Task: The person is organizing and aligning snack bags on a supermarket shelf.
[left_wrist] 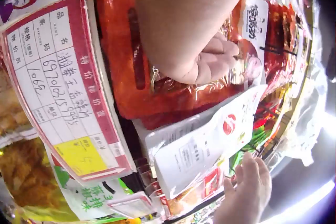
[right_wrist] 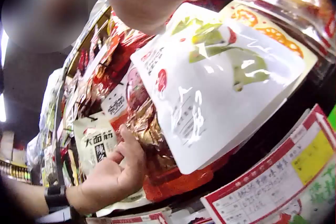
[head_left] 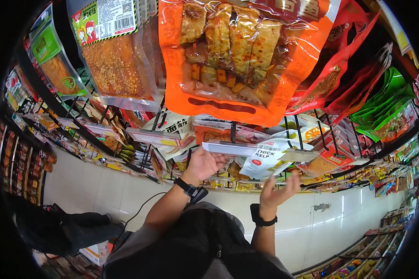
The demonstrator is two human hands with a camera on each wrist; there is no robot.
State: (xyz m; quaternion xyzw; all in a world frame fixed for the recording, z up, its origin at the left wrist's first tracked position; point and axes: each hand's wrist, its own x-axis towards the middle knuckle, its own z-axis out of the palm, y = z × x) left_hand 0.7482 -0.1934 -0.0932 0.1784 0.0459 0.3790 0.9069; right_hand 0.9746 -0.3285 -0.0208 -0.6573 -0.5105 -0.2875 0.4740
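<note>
In the head view my left hand (head_left: 204, 163) is palm up under a price tag (head_left: 229, 149), fingers loosely bent. The left wrist view shows that hand (left_wrist: 194, 58) in front of a red-orange snack packet (left_wrist: 123, 85), fingertips close over its shiny front. My right hand (head_left: 279, 190) is raised below a white "Thick Kelp" packet (head_left: 263, 160), with its fingers spread and apart from it. In the right wrist view the kelp packet (right_wrist: 226, 87) hangs large in front, with the right hand (right_wrist: 163, 3) partly cut off at the top. Neither hand shows anything gripped.
Above hang a large orange fish packet (head_left: 237, 104) and a sesame-coated snack packet (head_left: 114, 74). Green packets (head_left: 386, 111) hang at the right. Metal hooks and price tags jut from the rack. Below is the tiled floor (head_left: 74, 181), with another person's dark-trousered leg (head_left: 91, 225) at left.
</note>
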